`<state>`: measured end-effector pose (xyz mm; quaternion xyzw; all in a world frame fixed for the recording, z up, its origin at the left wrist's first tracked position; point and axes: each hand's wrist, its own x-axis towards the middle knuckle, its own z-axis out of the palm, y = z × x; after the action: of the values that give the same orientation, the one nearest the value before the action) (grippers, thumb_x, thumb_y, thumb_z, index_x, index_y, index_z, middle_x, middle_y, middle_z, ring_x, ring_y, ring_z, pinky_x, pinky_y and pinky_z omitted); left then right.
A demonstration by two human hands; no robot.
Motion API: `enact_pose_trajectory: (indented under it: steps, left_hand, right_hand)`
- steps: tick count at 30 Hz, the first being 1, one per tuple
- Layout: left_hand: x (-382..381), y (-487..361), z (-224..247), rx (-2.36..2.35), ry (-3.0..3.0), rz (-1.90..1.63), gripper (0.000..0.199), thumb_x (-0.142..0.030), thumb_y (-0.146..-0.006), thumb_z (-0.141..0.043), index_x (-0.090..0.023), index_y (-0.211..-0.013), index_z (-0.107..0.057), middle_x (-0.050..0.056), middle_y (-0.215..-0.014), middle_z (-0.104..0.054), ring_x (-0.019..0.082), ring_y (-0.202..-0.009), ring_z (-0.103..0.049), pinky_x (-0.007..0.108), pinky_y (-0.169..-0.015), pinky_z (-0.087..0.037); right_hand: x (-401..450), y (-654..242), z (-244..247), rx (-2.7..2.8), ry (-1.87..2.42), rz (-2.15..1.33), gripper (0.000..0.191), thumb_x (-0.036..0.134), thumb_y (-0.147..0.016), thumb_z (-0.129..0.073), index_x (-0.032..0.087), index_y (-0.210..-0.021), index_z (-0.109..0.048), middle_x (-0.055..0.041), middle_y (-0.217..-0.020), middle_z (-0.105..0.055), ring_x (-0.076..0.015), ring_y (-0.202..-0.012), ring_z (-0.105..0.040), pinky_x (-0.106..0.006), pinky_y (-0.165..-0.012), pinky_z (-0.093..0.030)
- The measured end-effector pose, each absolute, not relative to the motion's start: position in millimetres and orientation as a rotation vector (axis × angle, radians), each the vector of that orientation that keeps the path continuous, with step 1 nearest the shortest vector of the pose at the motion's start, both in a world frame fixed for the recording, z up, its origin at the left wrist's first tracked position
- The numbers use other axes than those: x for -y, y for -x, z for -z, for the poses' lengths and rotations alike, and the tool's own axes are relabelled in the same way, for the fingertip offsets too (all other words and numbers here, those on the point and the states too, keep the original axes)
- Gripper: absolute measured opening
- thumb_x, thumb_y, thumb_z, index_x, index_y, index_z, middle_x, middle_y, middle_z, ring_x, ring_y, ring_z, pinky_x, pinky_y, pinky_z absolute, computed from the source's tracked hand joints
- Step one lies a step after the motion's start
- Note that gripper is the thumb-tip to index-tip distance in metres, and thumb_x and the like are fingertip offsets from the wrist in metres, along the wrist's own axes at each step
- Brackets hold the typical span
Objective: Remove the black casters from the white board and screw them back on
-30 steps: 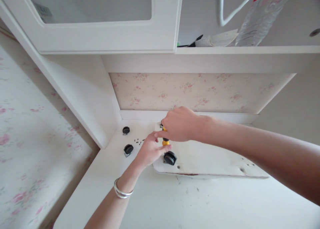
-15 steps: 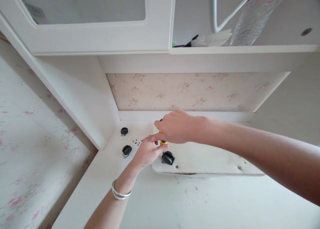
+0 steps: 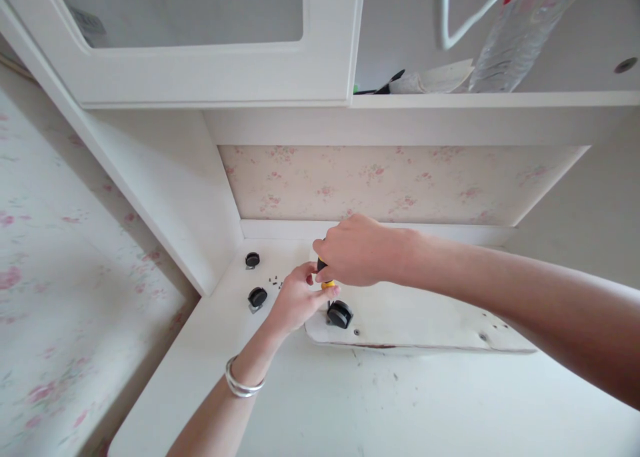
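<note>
My right hand (image 3: 357,252) is closed around the upper handle of a yellow-and-black screwdriver (image 3: 327,284). Lower down, the fingers of my left hand (image 3: 295,300) close about the bottom of the same handle, the thumb against its yellow end. The shaft points down at the plate of a black caster wheel (image 3: 340,314), which sits on the corner of a white board (image 3: 425,317). The tip and any screw under it are too small to make out. Left of the board lie two more casters, one nearer (image 3: 257,297) and one farther (image 3: 253,260), beside several small dark screws (image 3: 275,282).
The board lies on a white desk (image 3: 350,404) with dark scuffs. Above hangs a shelf (image 3: 490,100) holding a clear plastic bottle (image 3: 520,40) and papers, next to a white cabinet door (image 3: 210,77). A side panel (image 3: 165,184) stands at the left.
The view has shifted slightly, so everything sits a little farther right. The right hand's fingers have turned a little on the screwdriver, showing more of its black grip; the caster stays in place.
</note>
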<state>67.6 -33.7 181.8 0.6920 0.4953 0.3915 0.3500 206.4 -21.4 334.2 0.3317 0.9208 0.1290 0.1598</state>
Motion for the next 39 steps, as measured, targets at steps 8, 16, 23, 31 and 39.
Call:
enact_pose_trajectory:
  steps: [8, 16, 23, 31, 39]
  left_hand:
    - [37, -66, -185, -1.302, -1.817, -1.011, 0.024, -0.040, -0.074, -0.070, -0.020, -0.076, -0.057, -0.003, -0.072, -0.055, 0.013, -0.069, -0.047, 0.025, -0.064, -0.035]
    - [45, -60, -175, -1.282, -1.753, -1.019, 0.033, -0.043, -0.076, -0.071, -0.023, -0.103, -0.067, 0.003, -0.097, -0.068, 0.016, -0.078, -0.052, 0.028, -0.070, -0.039]
    - [74, -46, -147, -1.374, -1.583, -1.071, 0.033, -0.049, -0.084, -0.061, -0.022, -0.102, -0.066, 0.003, -0.094, -0.068, 0.015, -0.070, -0.054, 0.026, -0.065, -0.041]
    - [82, 17, -55, -1.911, -1.535, -0.957, 0.039, -0.051, -0.088, -0.047, -0.021, -0.106, -0.065, 0.005, -0.100, -0.071, 0.019, -0.077, -0.063, 0.030, -0.075, -0.049]
    - [55, 82, -23, -2.196, -1.665, -0.773, 0.034, -0.041, -0.084, -0.048, -0.021, -0.104, -0.067, 0.011, -0.108, -0.066, 0.028, -0.106, -0.060, 0.039, -0.099, -0.040]
  right_hand:
    - [26, -202, -336, -2.590, -0.925, -0.416, 0.032, 0.039, -0.091, -0.051, 0.014, -0.095, -0.070, -0.0152, -0.079, -0.068, -0.0247, -0.071, -0.062, -0.034, -0.057, -0.037]
    - [25, -216, -332, -2.561, -0.969, -0.398, 0.027, 0.027, -0.094, -0.045, 0.025, -0.112, -0.066, -0.0112, -0.090, -0.068, -0.0230, -0.076, -0.063, -0.031, -0.057, -0.034]
    - [30, -235, -320, -2.702, -1.085, -0.040, 0.033, 0.040, -0.093, -0.045, 0.022, -0.119, -0.053, -0.0086, -0.105, -0.067, -0.0230, -0.074, -0.063, -0.031, -0.052, -0.031]
    - [23, -253, -321, -2.786, -0.962, 0.065, 0.035, 0.016, -0.086, -0.046, 0.028, -0.118, -0.055, -0.0054, -0.110, -0.061, -0.0171, -0.068, -0.057, -0.031, -0.052, -0.030]
    - [21, -249, -326, -2.811, -0.824, 0.052, 0.055, -0.003, -0.071, -0.043, 0.031, -0.112, -0.059, -0.0031, -0.108, -0.061, -0.0152, -0.068, -0.055, -0.029, -0.054, -0.030]
